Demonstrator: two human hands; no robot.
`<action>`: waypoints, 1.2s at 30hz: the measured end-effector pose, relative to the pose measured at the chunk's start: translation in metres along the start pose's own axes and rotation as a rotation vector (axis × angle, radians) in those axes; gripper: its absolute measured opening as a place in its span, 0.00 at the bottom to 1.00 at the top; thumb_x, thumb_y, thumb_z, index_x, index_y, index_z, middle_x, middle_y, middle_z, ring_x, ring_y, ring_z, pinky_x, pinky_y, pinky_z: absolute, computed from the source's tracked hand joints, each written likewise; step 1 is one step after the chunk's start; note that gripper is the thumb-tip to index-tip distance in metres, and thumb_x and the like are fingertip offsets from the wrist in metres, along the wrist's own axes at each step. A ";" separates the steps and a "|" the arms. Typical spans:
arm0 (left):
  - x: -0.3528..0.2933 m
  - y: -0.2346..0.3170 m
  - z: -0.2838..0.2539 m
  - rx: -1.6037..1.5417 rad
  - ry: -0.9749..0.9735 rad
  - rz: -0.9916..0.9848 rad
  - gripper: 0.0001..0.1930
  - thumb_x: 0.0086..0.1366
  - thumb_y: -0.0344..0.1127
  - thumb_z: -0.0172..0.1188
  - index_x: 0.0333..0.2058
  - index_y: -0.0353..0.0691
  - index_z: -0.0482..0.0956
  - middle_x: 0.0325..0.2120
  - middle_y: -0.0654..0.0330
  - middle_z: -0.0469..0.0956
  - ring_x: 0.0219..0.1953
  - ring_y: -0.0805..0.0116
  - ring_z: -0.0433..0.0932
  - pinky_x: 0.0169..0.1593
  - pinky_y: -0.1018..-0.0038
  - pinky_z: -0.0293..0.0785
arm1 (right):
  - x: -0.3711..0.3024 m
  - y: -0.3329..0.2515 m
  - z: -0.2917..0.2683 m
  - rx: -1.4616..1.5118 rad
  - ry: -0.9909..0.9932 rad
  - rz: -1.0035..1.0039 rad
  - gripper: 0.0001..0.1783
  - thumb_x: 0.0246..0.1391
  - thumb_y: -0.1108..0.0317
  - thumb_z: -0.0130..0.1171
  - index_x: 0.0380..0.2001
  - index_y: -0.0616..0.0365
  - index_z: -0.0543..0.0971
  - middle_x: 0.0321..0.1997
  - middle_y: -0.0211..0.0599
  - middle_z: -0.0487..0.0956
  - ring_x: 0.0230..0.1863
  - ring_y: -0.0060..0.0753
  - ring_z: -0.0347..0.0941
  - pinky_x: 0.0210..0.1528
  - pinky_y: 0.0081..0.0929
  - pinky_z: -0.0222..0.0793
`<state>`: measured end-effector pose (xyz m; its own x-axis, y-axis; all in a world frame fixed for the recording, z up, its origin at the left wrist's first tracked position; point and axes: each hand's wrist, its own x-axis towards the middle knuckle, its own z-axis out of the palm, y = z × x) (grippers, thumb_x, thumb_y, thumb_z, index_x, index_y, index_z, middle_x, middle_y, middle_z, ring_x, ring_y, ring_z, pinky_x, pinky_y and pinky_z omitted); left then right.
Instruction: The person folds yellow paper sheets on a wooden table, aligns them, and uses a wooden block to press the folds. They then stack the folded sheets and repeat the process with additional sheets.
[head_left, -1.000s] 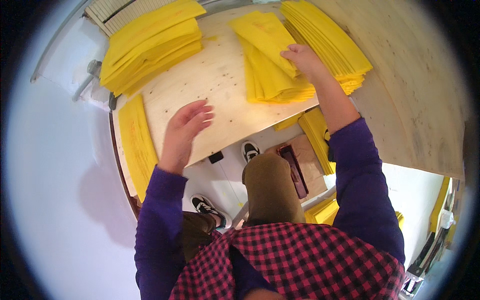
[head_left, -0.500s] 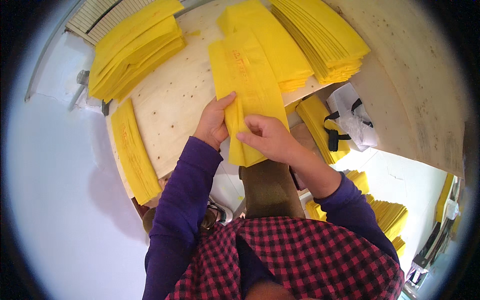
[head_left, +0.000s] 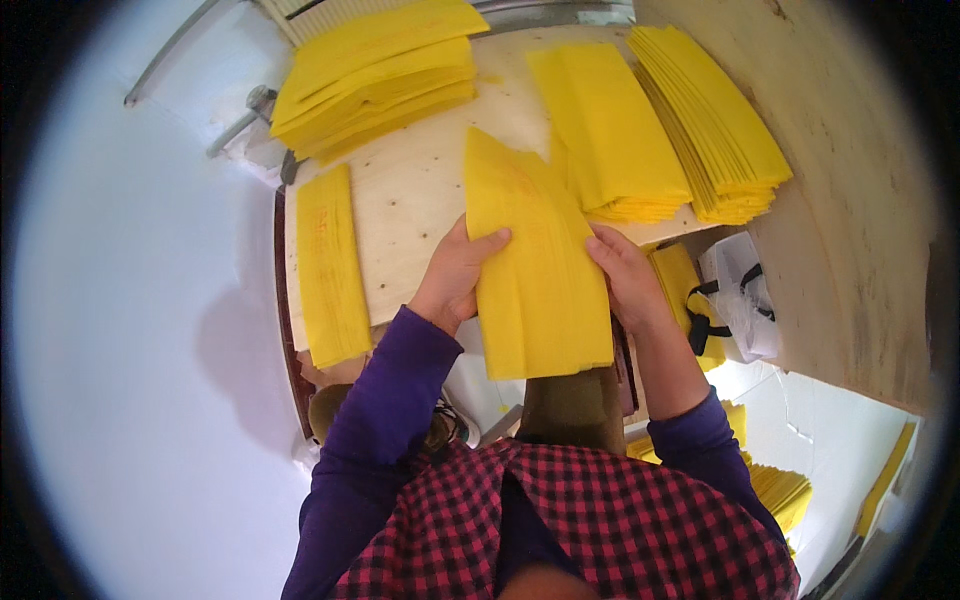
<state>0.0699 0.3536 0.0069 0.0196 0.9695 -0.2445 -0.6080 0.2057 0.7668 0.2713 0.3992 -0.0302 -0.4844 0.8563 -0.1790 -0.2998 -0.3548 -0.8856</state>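
A folded yellow fabric piece with faint reddish print is held up between my two hands over the table's near edge. My left hand grips its left side, thumb on top and fingers mostly hidden beneath. On the opposite side, my right hand pinches the edge with its thumb on the front; its other fingers go behind the fabric. Beyond the piece lies a stack of folded yellow fabric. To the left, a narrow folded yellow bundle rests along the table's edge.
The pale wooden table also carries a tall yellow stack at the far left and a fanned stack at the far right. A white bag with black straps sits below on the right. More yellow piles are lower right.
My right hand has moved from the front of the fabric to its right edge. The held piece now spans both hands. The view has shifted, so the table things appear farther right.
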 end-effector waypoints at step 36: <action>-0.085 0.082 -0.295 0.990 0.616 0.292 0.34 0.50 0.25 0.61 0.57 0.34 0.58 0.52 0.46 0.65 0.50 0.59 0.68 0.51 0.70 0.66 | 0.147 0.156 0.253 -0.832 -0.161 -0.130 0.23 0.45 0.74 0.55 0.47 0.65 0.66 0.46 0.49 0.72 0.43 0.41 0.72 0.45 0.31 0.68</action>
<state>-0.2157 0.2484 -0.0843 -0.5644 0.8252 -0.0211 0.3527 0.2642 0.8977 -0.0548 0.3747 -0.0859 -0.6180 0.7848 -0.0466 0.3088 0.1877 -0.9324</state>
